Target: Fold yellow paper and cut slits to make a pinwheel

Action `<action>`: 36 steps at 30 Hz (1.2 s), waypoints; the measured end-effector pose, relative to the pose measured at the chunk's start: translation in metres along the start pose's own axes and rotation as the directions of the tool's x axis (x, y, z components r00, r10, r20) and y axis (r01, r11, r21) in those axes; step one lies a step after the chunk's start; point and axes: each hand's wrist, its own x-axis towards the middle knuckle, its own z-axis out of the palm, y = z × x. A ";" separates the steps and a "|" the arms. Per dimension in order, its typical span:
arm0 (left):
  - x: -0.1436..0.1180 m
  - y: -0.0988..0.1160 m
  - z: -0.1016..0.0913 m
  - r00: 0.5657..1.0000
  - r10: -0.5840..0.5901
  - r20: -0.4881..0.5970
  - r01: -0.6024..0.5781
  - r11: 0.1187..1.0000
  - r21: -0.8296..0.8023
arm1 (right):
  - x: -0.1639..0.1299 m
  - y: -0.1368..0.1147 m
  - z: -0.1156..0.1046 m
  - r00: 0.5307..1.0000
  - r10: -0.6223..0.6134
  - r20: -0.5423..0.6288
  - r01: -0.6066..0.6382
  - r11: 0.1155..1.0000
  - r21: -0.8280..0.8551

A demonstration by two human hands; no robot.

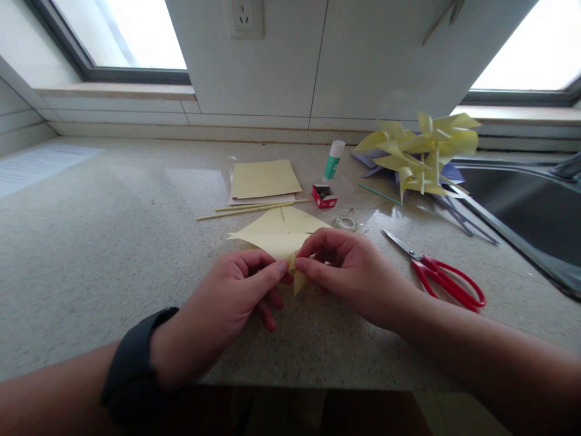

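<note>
A pale yellow sheet of paper, cut in from its corners, lies on the counter in front of me. My left hand pinches the near part of this paper between thumb and fingers. Right beside it, the fingertips of my right hand are closed on the same folded bit of paper. A small pointed flap hangs below the fingertips. Just beyond the paper lie thin wooden sticks. A roll of clear tape sits close to my right hand. What exactly lies between the fingertips is partly hidden.
Red-handled scissors lie right of my right forearm. A red box of small pins, a glue stick and stacked yellow paper stand farther back. Finished yellow pinwheels lie beside the metal sink. A printed sheet is far left.
</note>
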 end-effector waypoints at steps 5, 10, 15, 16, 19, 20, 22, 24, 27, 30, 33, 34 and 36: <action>0.000 0.000 0.000 1.000 -0.002 0.023 0.003 0.999 -0.035 | 0.000 -0.002 0.001 1.000 -0.012 -0.004 0.012 1.000 0.006; 0.000 -0.002 -0.001 1.000 -0.001 0.030 0.002 0.999 -0.037 | 0.000 -0.003 0.000 0.999 -0.054 -0.004 0.054 0.999 -0.003; 0.000 -0.002 -0.001 1.000 -0.004 0.024 0.005 0.999 -0.040 | -0.001 -0.001 0.000 0.997 -0.074 0.010 0.073 0.997 0.026; 0.000 -0.002 -0.001 1.000 -0.005 0.020 0.006 0.999 -0.036 | -0.001 -0.001 -0.001 0.997 -0.072 0.012 0.071 0.997 0.040; -0.001 -0.001 -0.001 1.000 0.000 0.003 0.000 1.000 -0.027 | -0.001 -0.001 -0.001 0.998 -0.067 0.016 0.066 0.995 0.071; -0.001 -0.001 -0.001 1.000 0.000 0.003 0.000 1.000 -0.028 | -0.001 -0.001 -0.001 0.998 -0.066 0.017 0.065 0.995 0.073; -0.001 -0.001 -0.001 1.000 0.000 0.003 0.000 1.000 -0.028 | -0.001 -0.001 0.000 0.998 -0.064 0.013 0.063 0.995 0.073; -0.001 -0.001 -0.001 1.000 0.000 0.005 0.000 1.000 -0.027 | -0.001 -0.001 0.000 0.998 -0.061 0.005 0.060 0.996 0.068; -0.001 -0.002 -0.002 1.000 0.003 0.015 -0.003 1.000 -0.023 | 0.000 -0.001 0.001 0.998 -0.062 -0.004 0.062 0.995 0.075; -0.001 -0.002 -0.002 1.000 0.008 0.026 -0.008 1.000 -0.016 | 0.000 -0.001 0.000 0.998 -0.068 -0.010 0.069 0.995 0.071; -0.002 -0.002 -0.002 1.000 0.004 0.028 -0.004 1.000 -0.008 | -0.001 -0.002 0.000 0.997 -0.075 -0.013 0.075 0.995 0.059; -0.002 -0.002 -0.002 1.000 0.002 0.026 -0.002 1.000 -0.005 | -0.001 -0.002 0.000 0.997 -0.073 -0.011 0.074 0.996 0.057; -0.002 -0.001 -0.002 1.000 -0.002 0.023 0.002 1.000 0.006 | -0.001 -0.002 0.000 0.997 -0.070 -0.010 0.071 0.996 0.055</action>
